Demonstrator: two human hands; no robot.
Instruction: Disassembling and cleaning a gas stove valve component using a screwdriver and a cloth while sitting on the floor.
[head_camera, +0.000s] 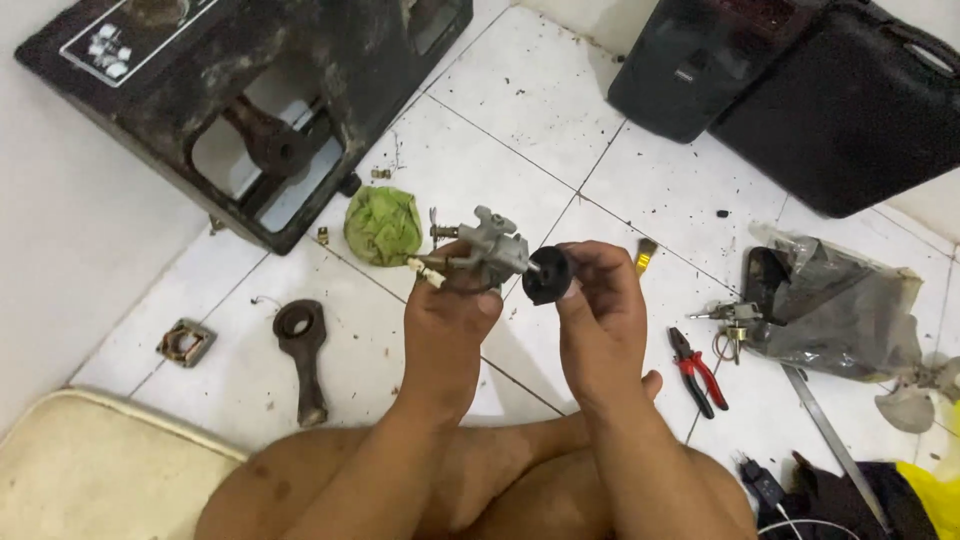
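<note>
Left hand (445, 315) grips the valve (492, 247); right hand (597, 310) pinches its black knob (547, 274). Green rag (383, 225) lies far left on the floor (520, 120), pliers (697, 370) right.

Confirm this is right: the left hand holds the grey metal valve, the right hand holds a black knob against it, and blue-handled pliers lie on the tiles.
Not quite. The head view shows the pliers have red handles, not blue. The rest stands: left hand on the valve, right hand on the knob, pliers on the tiles.

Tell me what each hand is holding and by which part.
Left hand: fingers grip the grey metal valve assembly from below, at its body. Right hand: fingers pinch the black round knob at the assembly's end.
</note>
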